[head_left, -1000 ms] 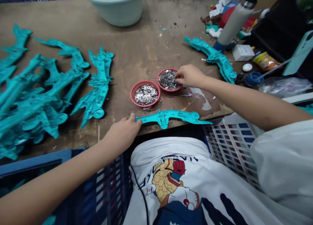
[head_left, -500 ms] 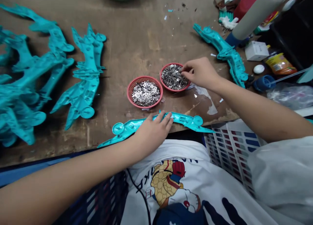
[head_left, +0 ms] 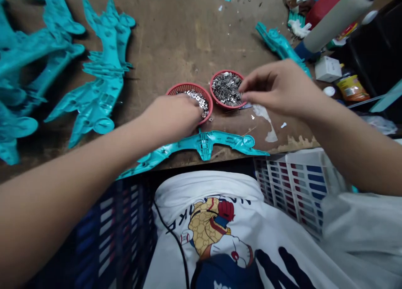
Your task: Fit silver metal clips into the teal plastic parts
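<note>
Watching from far off, I see the left hand (head_left: 179, 115) over one red basket (head_left: 188, 87), its fingertips hidden, so I cannot tell if it holds a bit. The right hand (head_left: 276, 88) is curled at the side of the other red basket (head_left: 226, 108), thumb and fingers bent toward each other; I cannot tell if they pinch anything. Both baskets hold lots of shiny metal bits (head_left: 226, 87). The long blue-green part (head_left: 204, 144) lies by the table's near edge, just below the baskets, partly behind the left arm. I make out no metal bits on it, so I think this one is barely started. More blue-green parts (head_left: 105, 67) lie to the left, but I cannot tell which are done.
</note>
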Demonstrator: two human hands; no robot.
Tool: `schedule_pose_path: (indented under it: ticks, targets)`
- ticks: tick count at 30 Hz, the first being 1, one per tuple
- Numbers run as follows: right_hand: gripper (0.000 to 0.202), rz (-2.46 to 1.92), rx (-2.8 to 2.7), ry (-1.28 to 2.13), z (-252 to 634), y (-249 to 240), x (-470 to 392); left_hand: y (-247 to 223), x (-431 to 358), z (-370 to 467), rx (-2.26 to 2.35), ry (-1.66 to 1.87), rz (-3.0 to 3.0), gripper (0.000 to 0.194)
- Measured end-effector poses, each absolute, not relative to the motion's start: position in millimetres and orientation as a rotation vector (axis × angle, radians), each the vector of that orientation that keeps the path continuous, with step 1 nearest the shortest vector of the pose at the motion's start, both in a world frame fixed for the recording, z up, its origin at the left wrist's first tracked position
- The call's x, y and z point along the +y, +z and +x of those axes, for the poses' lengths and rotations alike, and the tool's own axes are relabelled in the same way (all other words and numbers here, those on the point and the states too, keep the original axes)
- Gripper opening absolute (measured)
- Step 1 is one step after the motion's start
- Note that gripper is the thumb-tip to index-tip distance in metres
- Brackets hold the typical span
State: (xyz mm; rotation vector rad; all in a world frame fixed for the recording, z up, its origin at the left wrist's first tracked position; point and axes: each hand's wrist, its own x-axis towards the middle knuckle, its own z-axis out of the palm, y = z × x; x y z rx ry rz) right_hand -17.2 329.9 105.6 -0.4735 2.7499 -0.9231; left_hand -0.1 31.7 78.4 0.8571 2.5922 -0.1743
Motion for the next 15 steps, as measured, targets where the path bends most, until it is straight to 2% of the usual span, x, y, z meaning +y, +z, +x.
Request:
schedule_pose_path:
  ticks: [3,8,15]
  targets:
    - [0.027,-0.507,2.6,-0.787,13.0,89.9,330.8,58.6,21.6,-21.1,2.677,-0.192,0.788,0.032]
    - [0.02,-0.43,2.519,-0.738,29.2,43.3,344.5,44.6,25.1,-24.0,2.712,-0.209,0.706,0.052]
    - [0.016,-0.429,2.478,-0.674,23.6,19.0,343.7,48.3,22.3,-22.7,2.769,-0.118,0.656,0.048]
